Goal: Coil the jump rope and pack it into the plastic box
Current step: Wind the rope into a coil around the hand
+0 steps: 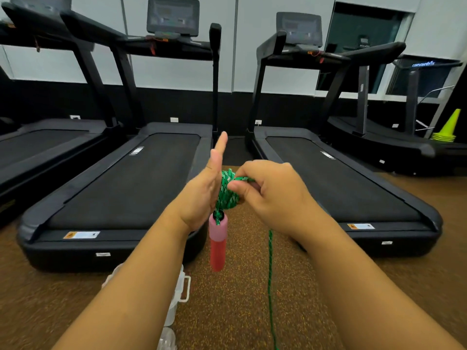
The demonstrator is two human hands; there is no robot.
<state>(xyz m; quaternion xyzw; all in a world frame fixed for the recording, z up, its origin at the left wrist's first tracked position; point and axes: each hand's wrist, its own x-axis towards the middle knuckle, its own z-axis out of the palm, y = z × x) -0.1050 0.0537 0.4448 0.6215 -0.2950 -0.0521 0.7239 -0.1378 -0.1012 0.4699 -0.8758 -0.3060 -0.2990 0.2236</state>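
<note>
Past our hands we've got a row of black treadmills [131, 178], each with a small orange-and-white warning sticker on the near end, text too tiny to read. Far off to the right of our right hand a dark sign glows blue, looks like "concentrix" but it's blurry. The brown speckled floor [235, 299] runs in an open strip between the two nearest treadmill decks, straight out ahead of us. A stack of yellow-green cones [447, 130] sits way off right.

Under our left forearm there's the clear box [180, 286], mostly hidden, just its white latch side showing.

Our left hand [202, 195] is flat and upright, fingers straight, with the green rope [227, 193] wound round it in a tight bundle. Right hand [270, 195] pinches the rope at the bundle, fingers curled. A loose strand drops from below the right wrist down to the floor. The pink-red handle [217, 243] dangles just below the left palm.
</note>
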